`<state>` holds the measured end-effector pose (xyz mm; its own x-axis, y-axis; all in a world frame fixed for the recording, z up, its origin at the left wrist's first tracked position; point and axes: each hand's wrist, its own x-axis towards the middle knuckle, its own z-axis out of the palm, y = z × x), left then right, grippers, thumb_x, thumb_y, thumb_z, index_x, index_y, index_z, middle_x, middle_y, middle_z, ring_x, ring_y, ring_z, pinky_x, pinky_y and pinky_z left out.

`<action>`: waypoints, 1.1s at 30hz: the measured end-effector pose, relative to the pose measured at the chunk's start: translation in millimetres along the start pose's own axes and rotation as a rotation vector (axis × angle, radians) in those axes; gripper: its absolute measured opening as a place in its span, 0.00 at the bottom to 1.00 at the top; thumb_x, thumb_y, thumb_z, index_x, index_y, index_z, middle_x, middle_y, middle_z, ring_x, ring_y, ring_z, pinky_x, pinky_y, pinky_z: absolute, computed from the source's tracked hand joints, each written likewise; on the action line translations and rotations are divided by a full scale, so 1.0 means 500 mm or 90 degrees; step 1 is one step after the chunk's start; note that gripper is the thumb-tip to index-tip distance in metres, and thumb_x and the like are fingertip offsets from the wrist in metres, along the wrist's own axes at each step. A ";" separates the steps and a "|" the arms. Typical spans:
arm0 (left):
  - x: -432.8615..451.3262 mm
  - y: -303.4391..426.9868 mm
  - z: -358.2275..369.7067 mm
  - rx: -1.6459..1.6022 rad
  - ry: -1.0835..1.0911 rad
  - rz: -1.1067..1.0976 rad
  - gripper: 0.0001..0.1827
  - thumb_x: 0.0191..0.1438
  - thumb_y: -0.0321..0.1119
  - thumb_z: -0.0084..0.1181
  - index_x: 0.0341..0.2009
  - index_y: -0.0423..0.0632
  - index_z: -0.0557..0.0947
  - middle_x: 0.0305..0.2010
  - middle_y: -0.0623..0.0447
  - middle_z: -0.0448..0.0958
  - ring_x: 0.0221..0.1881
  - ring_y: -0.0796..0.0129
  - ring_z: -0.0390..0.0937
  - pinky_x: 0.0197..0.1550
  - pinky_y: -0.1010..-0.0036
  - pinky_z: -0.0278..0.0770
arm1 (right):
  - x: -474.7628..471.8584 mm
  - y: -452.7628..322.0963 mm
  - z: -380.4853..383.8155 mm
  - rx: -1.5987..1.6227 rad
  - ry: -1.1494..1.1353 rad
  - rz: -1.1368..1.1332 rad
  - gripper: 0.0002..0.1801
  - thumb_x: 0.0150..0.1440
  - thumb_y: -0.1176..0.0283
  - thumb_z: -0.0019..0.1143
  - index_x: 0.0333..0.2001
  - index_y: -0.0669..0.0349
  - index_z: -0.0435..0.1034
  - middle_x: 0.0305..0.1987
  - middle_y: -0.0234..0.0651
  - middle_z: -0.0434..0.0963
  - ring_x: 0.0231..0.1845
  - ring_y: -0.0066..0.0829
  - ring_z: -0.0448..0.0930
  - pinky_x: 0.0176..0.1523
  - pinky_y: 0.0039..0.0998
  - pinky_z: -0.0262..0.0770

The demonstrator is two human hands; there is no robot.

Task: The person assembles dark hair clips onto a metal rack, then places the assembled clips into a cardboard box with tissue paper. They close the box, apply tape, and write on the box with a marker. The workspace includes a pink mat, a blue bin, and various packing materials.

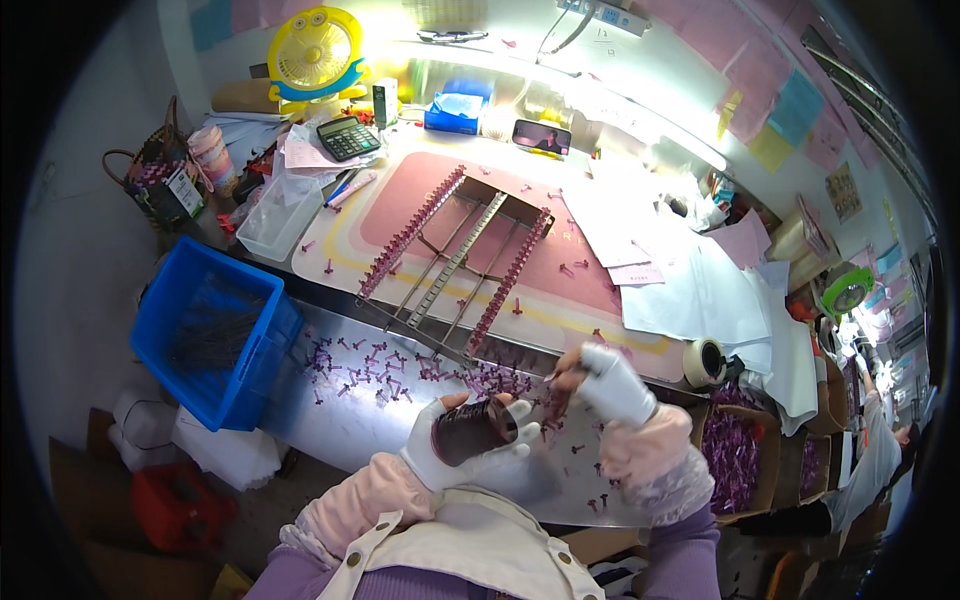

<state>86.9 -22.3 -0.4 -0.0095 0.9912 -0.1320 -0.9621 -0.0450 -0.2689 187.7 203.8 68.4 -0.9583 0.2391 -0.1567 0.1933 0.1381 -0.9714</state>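
Observation:
My left hand (472, 442), in a white glove with bare fingertips, holds a dark, ring-like stack or coil (469, 433) with a round end. To its right my right hand (600, 382), gloved the same way and somewhat blurred, pinches small dark purple matter; what exactly cannot be told. Small purple plastic pieces (382, 367) lie scattered over the metal tray (337, 420) before me. Beyond the hands a metal rack (457, 255) stands on the pink mat (390, 172), its two outer rails lined with purple pieces and its middle rail bare.
A blue plastic bin (255, 360) with thin dark rods stands left of the tray. Cardboard boxes of purple pieces (731, 457) are at right, near a tape roll (703, 362). Papers (690, 292), a calculator (348, 138), a propped phone (541, 138) and a yellow fan (315, 52) stand behind. A person (874, 450) is far right.

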 end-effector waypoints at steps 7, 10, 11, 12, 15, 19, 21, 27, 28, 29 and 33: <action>-0.007 -0.019 0.019 0.079 0.098 -0.047 0.31 0.58 0.47 0.44 0.59 0.38 0.65 0.60 0.37 0.67 0.62 0.39 0.64 0.63 0.43 0.62 | -0.047 0.020 0.091 0.154 -0.031 0.046 0.14 0.55 0.84 0.53 0.46 0.67 0.73 0.29 0.31 0.77 0.28 0.19 0.77 0.34 0.23 0.76; -0.010 -0.024 0.014 0.067 0.109 -0.050 0.32 0.59 0.46 0.42 0.61 0.35 0.62 0.62 0.34 0.63 0.65 0.35 0.59 0.64 0.43 0.62 | -0.050 0.055 0.084 0.109 -0.048 0.008 0.10 0.55 0.82 0.55 0.42 0.66 0.73 0.38 0.30 0.78 0.41 0.18 0.75 0.48 0.22 0.72; -0.010 -0.025 0.016 0.070 0.122 -0.052 0.33 0.59 0.46 0.42 0.61 0.35 0.62 0.63 0.34 0.63 0.65 0.35 0.59 0.64 0.44 0.62 | -0.049 0.061 0.084 0.067 -0.045 -0.030 0.09 0.55 0.82 0.55 0.41 0.65 0.73 0.38 0.29 0.78 0.41 0.17 0.75 0.48 0.22 0.72; -0.008 -0.023 0.009 0.072 0.116 -0.065 0.33 0.59 0.46 0.41 0.61 0.35 0.61 0.63 0.35 0.63 0.65 0.36 0.58 0.64 0.45 0.62 | -0.046 0.054 0.087 0.053 -0.049 -0.034 0.06 0.55 0.82 0.56 0.38 0.64 0.73 0.35 0.28 0.77 0.40 0.17 0.74 0.46 0.22 0.72; -0.011 -0.027 0.007 0.029 0.113 -0.091 0.33 0.59 0.47 0.39 0.62 0.37 0.61 0.63 0.36 0.63 0.65 0.38 0.59 0.63 0.47 0.64 | -0.041 0.055 0.088 0.027 -0.096 -0.039 0.07 0.52 0.81 0.58 0.37 0.63 0.73 0.35 0.30 0.77 0.40 0.19 0.75 0.46 0.23 0.72; -0.016 -0.025 -0.013 0.057 0.136 -0.072 0.31 0.58 0.46 0.41 0.60 0.37 0.65 0.61 0.37 0.67 0.62 0.41 0.65 0.62 0.49 0.66 | -0.032 0.048 0.090 -0.311 0.001 -0.447 0.09 0.46 0.79 0.64 0.33 0.58 0.73 0.33 0.28 0.75 0.35 0.30 0.74 0.41 0.30 0.71; -0.018 -0.024 -0.017 0.055 0.137 -0.073 0.29 0.57 0.45 0.42 0.58 0.38 0.68 0.59 0.38 0.69 0.60 0.43 0.67 0.61 0.49 0.67 | -0.035 0.054 0.111 -0.367 0.091 -0.536 0.11 0.41 0.76 0.66 0.30 0.55 0.72 0.30 0.27 0.76 0.32 0.34 0.73 0.36 0.32 0.69; -0.019 -0.023 -0.016 0.082 0.101 -0.016 0.25 0.55 0.41 0.46 0.55 0.41 0.72 0.55 0.42 0.72 0.59 0.45 0.68 0.63 0.50 0.65 | -0.063 0.039 0.129 -0.545 0.184 -0.519 0.14 0.40 0.78 0.62 0.34 0.58 0.73 0.20 0.30 0.72 0.17 0.31 0.69 0.30 0.34 0.69; -0.017 -0.019 -0.008 0.088 0.083 0.002 0.24 0.55 0.39 0.46 0.55 0.41 0.73 0.55 0.43 0.72 0.58 0.45 0.68 0.63 0.49 0.64 | -0.063 0.060 0.128 -0.572 0.255 -0.523 0.18 0.41 0.80 0.62 0.39 0.59 0.72 0.26 0.33 0.73 0.23 0.34 0.71 0.33 0.35 0.69; -0.017 -0.016 -0.002 0.093 0.064 0.019 0.24 0.55 0.38 0.46 0.55 0.41 0.73 0.55 0.43 0.72 0.58 0.45 0.68 0.64 0.49 0.63 | -0.063 0.081 0.127 -0.597 0.325 -0.520 0.22 0.42 0.81 0.61 0.45 0.61 0.71 0.33 0.36 0.75 0.29 0.37 0.73 0.37 0.35 0.70; -0.016 0.012 -0.007 0.115 0.050 0.074 0.22 0.56 0.36 0.45 0.54 0.42 0.74 0.55 0.45 0.73 0.58 0.44 0.68 0.65 0.47 0.61 | -0.088 0.155 0.148 -0.469 0.480 -0.238 0.34 0.44 0.82 0.61 0.58 0.63 0.63 0.51 0.43 0.70 0.47 0.43 0.73 0.50 0.37 0.70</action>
<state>82.4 -31.0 -4.4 -0.1095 0.9676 -0.2274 -0.9890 -0.1291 -0.0727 229.2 132.9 -13.1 -0.6574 0.5509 0.5142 0.2374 0.7990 -0.5525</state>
